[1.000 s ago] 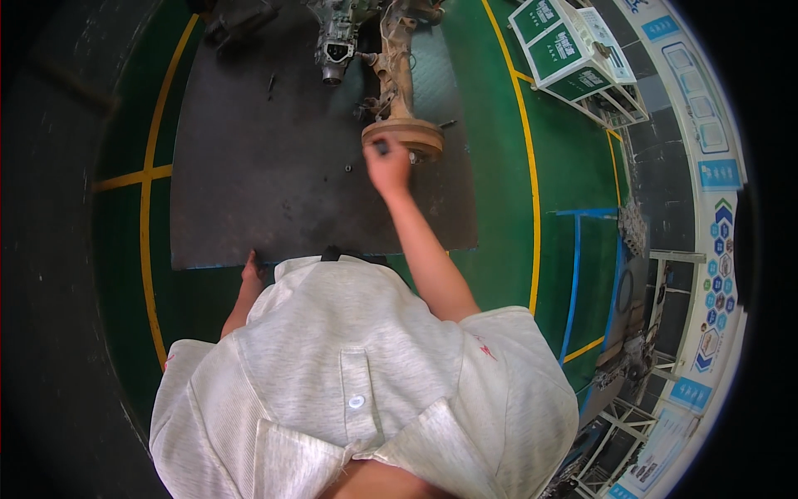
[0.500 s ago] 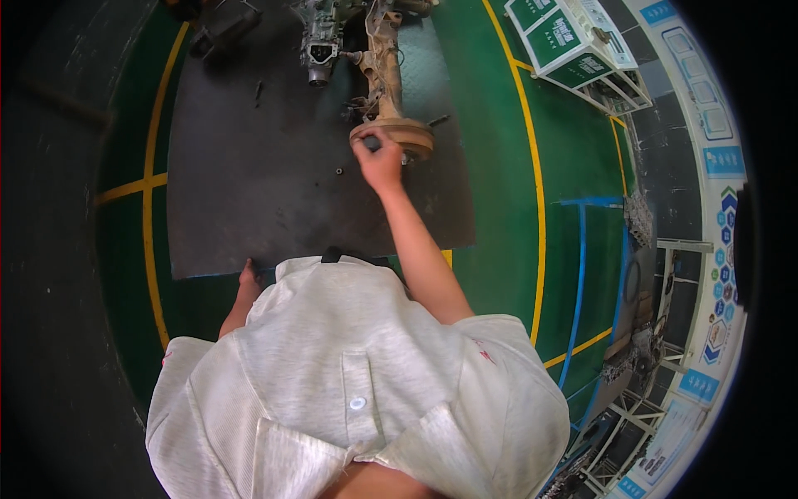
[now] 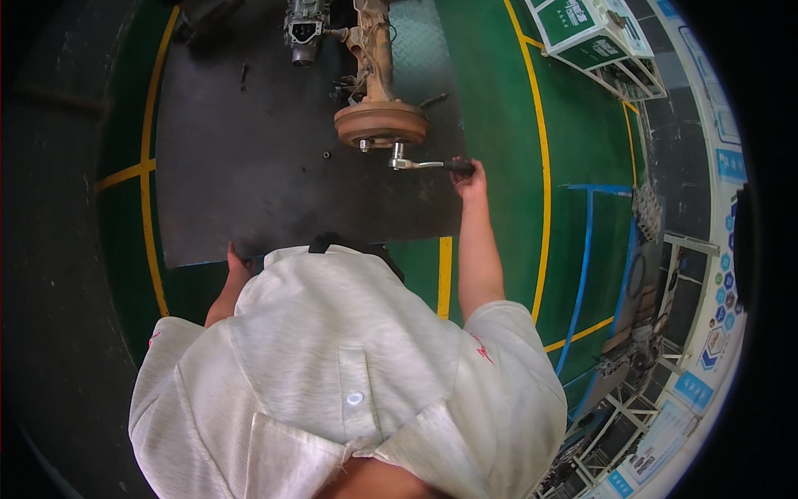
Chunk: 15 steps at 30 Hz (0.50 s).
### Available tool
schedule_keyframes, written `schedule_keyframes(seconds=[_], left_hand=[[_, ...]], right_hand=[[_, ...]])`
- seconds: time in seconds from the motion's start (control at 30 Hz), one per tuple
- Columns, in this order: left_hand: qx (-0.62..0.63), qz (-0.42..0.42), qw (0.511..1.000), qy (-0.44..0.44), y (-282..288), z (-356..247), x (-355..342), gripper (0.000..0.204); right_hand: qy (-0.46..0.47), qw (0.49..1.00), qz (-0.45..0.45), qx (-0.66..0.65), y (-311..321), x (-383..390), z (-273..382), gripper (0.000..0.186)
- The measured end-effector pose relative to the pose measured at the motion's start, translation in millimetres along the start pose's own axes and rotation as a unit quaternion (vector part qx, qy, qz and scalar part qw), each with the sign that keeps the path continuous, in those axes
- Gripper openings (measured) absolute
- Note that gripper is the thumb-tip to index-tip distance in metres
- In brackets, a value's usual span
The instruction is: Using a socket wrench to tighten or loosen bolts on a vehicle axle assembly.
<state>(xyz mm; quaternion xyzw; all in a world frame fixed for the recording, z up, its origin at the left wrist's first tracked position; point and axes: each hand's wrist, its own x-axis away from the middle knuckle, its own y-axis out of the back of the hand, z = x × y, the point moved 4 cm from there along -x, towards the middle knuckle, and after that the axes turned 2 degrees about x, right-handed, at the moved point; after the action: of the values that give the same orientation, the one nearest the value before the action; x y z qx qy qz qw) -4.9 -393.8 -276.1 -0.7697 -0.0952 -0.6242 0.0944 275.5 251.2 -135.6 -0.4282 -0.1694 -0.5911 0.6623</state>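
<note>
My right hand (image 3: 470,178) is closed round the black grip of a ratchet wrench (image 3: 424,165), which points out to the right. The wrench's socket (image 3: 398,150) meets the near face of a rusty brake drum (image 3: 381,123), beside a stud or nut (image 3: 364,145). Behind the drum runs a rusty axle housing (image 3: 374,62). My left hand (image 3: 239,261) is low at the left, by the near edge of the dark mat (image 3: 249,191). One finger stretches forward, and I see nothing held in that hand.
A small nut (image 3: 327,155) lies on the mat, left of the drum. Beyond it stand a metal gearbox-like casing (image 3: 304,33) and a thin dark rod (image 3: 243,73). A white and green cabinet (image 3: 594,41) is at the far right, over green floor with yellow lines.
My right hand has swung from in front of the drum out to the right, carrying the wrench handle with it. The view has shifted slightly; my left hand stays low at the left.
</note>
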Motion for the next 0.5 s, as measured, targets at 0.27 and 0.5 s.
schedule_keyframes(seconds=[0.27, 0.5], left_hand=[[-0.038, -0.046, 0.991, -0.116, 8.7, 11.6, 19.1, 0.062], [0.026, -0.123, 0.986, -0.105, 6.1, 14.1, 16.5, 0.061]], right_hand=[[0.169, 0.984, 0.026, -0.049, -56.5, 26.4, 43.4, 0.012], [0.319, 0.885, 0.012, 0.339, -202.6, 125.5, -37.7, 0.018]])
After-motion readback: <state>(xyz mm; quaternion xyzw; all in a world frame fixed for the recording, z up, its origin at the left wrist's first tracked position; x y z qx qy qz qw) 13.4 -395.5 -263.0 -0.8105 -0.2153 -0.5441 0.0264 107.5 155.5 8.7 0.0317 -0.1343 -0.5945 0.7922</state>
